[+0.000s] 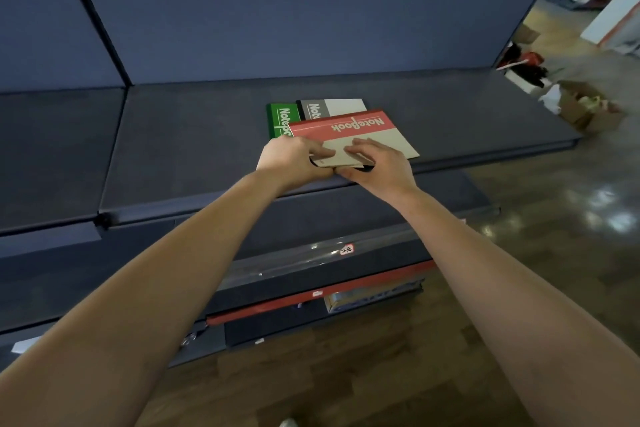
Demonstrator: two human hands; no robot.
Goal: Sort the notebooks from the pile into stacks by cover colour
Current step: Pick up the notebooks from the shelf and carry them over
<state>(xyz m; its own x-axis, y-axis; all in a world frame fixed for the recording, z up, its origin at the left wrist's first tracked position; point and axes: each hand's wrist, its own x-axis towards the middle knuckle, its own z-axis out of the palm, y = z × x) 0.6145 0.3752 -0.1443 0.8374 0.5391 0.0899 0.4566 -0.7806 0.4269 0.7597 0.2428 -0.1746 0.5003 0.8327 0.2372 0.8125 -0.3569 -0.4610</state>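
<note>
Both hands hold the red notebook [356, 130] by its near edge. The left hand [294, 159] has its fingers [322, 149] curled over the cover's near left corner. The right hand's [381, 166] fingers [360, 146] lie bent across the beige part of the cover, with the thumb tucked under the edge, so each hand has a pinch on it. The book's far end is tilted up slightly and reaches away from the fingers.

Just beyond the fingertips, partly covered by the red cover, a green notebook [278, 120] and a grey notebook [336, 107] lie flat on the shelf [190, 149], side by side and touching. A dark edge shows directly under the fingers; it may be another book, but I cannot tell.

The sort looks to be at an early stage. No colour clearly has a stack of more than one book, and whether green and grey are already placed or are only the pile itself is unclear. The red one has no place of its own yet, and it needs a bare spot to one side of the fingers.
</note>
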